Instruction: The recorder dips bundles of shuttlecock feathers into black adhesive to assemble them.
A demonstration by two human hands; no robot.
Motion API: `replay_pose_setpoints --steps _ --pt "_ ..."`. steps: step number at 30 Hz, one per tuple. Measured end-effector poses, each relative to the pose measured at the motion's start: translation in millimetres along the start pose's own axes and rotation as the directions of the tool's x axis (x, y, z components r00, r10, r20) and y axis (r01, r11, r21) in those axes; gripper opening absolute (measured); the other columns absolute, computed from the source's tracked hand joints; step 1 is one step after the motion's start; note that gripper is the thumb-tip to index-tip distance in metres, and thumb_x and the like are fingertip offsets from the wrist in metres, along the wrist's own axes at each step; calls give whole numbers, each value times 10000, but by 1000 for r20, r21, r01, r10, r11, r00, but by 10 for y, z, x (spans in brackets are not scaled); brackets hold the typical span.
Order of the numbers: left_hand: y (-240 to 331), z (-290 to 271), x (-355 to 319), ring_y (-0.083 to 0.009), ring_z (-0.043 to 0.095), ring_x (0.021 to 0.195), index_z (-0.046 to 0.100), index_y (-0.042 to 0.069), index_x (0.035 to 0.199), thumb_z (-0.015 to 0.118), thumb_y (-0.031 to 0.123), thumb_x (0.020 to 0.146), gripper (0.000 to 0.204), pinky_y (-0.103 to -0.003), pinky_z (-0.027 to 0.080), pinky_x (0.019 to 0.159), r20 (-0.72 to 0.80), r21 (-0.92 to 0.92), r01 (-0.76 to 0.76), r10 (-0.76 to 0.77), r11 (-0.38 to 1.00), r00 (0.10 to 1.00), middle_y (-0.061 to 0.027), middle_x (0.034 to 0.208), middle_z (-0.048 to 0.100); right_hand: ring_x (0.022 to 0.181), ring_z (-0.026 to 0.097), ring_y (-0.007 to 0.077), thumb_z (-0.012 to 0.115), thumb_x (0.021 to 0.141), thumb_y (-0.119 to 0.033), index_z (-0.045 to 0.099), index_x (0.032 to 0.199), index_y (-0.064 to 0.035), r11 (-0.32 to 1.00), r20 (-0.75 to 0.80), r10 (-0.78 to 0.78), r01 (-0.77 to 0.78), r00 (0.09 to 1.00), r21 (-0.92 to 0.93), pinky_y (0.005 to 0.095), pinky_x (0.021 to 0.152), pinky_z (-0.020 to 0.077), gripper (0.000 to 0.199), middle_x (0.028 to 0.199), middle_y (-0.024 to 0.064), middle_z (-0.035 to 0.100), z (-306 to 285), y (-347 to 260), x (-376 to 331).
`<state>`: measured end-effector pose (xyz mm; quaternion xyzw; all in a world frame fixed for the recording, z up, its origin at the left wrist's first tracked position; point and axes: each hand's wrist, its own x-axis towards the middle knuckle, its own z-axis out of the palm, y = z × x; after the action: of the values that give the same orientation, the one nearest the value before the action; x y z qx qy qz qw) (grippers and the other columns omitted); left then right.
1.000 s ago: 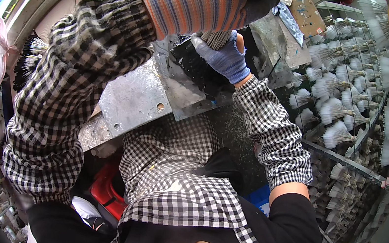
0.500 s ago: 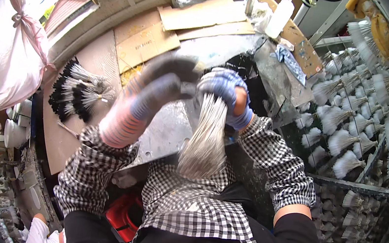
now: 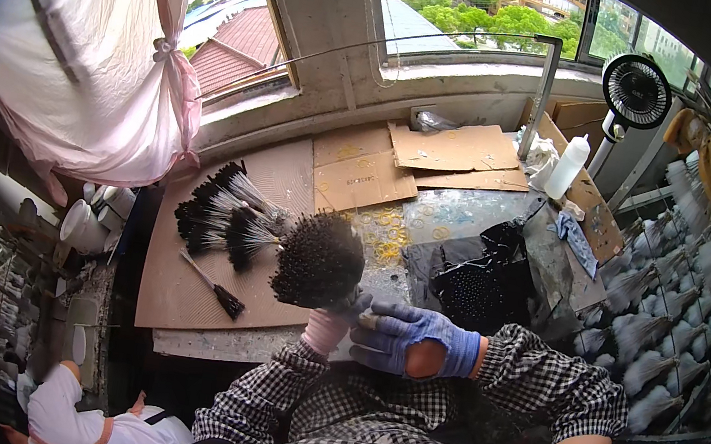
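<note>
A thick bundle of black-tipped stems [image 3: 319, 258] stands up over the table's front, its dark heads packed into a round mass facing me. Just below the heads, my left hand [image 3: 329, 327] is closed around it, in a grey glove with a pinkish cuff. My right hand [image 3: 416, 340], in a blue glove with a hole over its back, lies against the lower right of the bundle and my left hand. Its fingers point left, stretched and slightly apart. The stems' lower ends are hidden behind my hands and sleeves.
Several smaller black-headed bundles [image 3: 238, 215] and a single one [image 3: 215, 286] lie on the board at left. Behind are cardboard sheets [image 3: 456, 152], yellow rubber bands [image 3: 386, 231], black sheeting [image 3: 492, 282], a white bottle [image 3: 568, 167] and a fan [image 3: 636, 91]. White-bristled bundles [image 3: 648, 340] fill the right-hand rack.
The bundle, whose pale stems hung toward me below my right hand, now has its black heads up in my left hand. My view has tilted up toward the windows.
</note>
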<state>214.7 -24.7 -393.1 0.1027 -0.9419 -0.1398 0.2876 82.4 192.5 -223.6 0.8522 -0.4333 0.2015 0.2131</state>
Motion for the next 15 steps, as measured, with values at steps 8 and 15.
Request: replay_pose_setpoints --steps 8,15 --pt "259 -231 -197 -206 584 715 652 85 933 705 216 845 166 -354 458 648 -57 -398 221 -264 890 963 -18 783 624 937 654 264 701 738 -51 698 1018 -115 873 -207 411 -317 888 371 414 850 506 288 993 65 677 213 -288 -68" --pt "610 -878 -952 -286 547 1185 630 114 1232 615 226 884 367 -462 428 1033 47 113 117 -123 987 991 -107 1275 585 793 652 281 742 751 -31 673 981 -41 564 -101 673 -420 733 711 367 725 515 240 870 107 670 439 -500 126"
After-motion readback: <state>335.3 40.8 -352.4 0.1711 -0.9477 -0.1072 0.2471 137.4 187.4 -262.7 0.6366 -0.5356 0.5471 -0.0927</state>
